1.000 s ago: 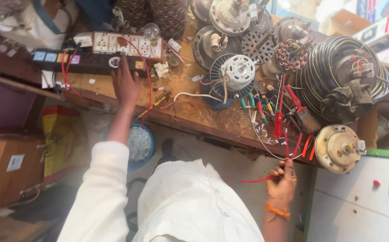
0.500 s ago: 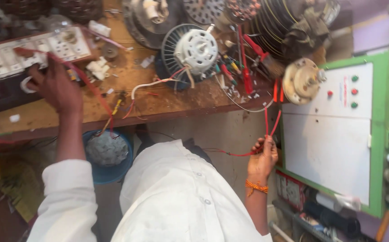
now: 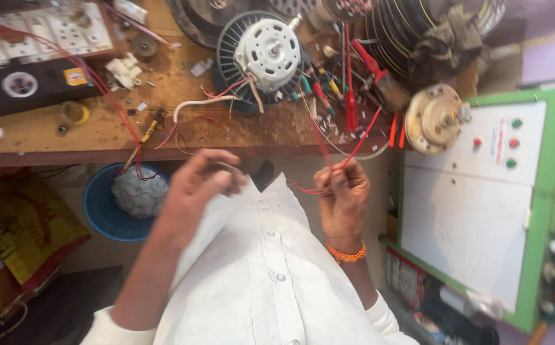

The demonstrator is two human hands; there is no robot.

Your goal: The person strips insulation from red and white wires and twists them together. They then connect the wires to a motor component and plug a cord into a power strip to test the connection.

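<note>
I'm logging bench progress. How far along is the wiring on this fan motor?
Done: white fan motor sits on the wooden bench, leads out. In hand: right hand pinches a red wire; left hand is empty beside it. Left: wire ends look unjoined.

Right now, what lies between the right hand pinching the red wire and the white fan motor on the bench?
In the head view, between the right hand and the white fan motor lie the red wire, the bench edge and screwdrivers.

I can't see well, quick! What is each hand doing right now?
Left hand: blurred, fingers loosely curled, holding nothing visible.
Right hand: closed, pinching a thin red wire.
</note>
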